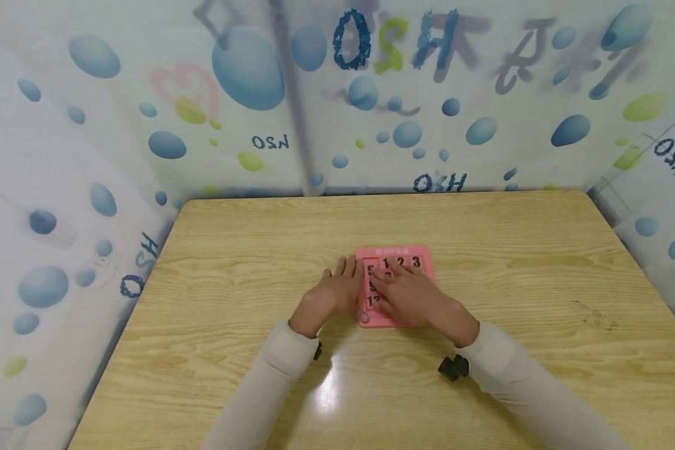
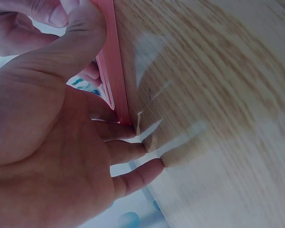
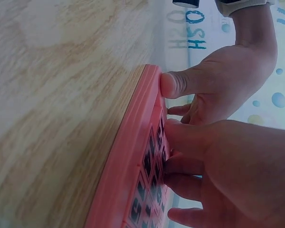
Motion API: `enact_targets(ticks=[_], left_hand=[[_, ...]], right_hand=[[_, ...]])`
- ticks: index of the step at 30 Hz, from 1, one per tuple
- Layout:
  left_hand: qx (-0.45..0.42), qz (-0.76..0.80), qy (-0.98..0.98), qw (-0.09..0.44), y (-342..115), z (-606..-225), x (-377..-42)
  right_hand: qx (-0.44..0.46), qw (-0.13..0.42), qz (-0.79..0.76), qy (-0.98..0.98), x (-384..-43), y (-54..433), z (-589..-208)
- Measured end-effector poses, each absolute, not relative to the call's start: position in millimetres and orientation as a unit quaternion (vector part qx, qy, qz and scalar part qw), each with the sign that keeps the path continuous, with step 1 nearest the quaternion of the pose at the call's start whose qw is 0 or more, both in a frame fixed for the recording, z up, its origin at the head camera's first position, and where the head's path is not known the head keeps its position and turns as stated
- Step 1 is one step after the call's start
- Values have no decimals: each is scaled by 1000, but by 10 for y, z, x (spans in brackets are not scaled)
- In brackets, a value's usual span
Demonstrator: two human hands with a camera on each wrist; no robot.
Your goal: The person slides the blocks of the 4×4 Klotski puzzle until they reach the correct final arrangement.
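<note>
A pink number sliding puzzle (image 1: 392, 251) lies flat on the wooden table. Tiles 1, 2 and 3 show in its top row, with a gap at the top left corner; tiles 5, 9 and 12 are partly visible down the left column. Alongside the left edge, my left hand (image 1: 340, 290) has its fingers stretched out, and its thumb (image 3: 169, 85) presses the near left corner of the frame. My right hand (image 1: 413, 297) spreads over the puzzle, fingertips touching the number tiles (image 3: 137, 202). It hides most of the middle and lower right tiles.
The light wooden table (image 1: 247, 250) extends around the puzzle on all sides. Behind it and to the sides hang pale sheets (image 1: 337, 119) printed with blue and green drops. A dark wrist device (image 1: 454, 367) sits under the right cuff.
</note>
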State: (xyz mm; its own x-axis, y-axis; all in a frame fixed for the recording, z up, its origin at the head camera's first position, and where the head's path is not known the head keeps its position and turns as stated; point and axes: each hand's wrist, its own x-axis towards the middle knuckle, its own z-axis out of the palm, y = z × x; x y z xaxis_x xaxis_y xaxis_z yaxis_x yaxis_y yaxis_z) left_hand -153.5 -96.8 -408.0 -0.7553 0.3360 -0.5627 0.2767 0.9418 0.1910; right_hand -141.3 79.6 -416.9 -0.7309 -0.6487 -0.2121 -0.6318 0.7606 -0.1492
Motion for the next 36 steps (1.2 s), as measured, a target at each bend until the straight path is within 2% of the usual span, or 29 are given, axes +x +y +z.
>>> enact_targets(ticks=[29,36], left_hand=[[173,48,938,298,-983,-4067,-1527],[174,62,936,301,-995,-4067,-1521]], right_hand=[[-361,128,-48,923,-1314,833,-4147],[-324,115,-37,938,-1393,902,-4108]])
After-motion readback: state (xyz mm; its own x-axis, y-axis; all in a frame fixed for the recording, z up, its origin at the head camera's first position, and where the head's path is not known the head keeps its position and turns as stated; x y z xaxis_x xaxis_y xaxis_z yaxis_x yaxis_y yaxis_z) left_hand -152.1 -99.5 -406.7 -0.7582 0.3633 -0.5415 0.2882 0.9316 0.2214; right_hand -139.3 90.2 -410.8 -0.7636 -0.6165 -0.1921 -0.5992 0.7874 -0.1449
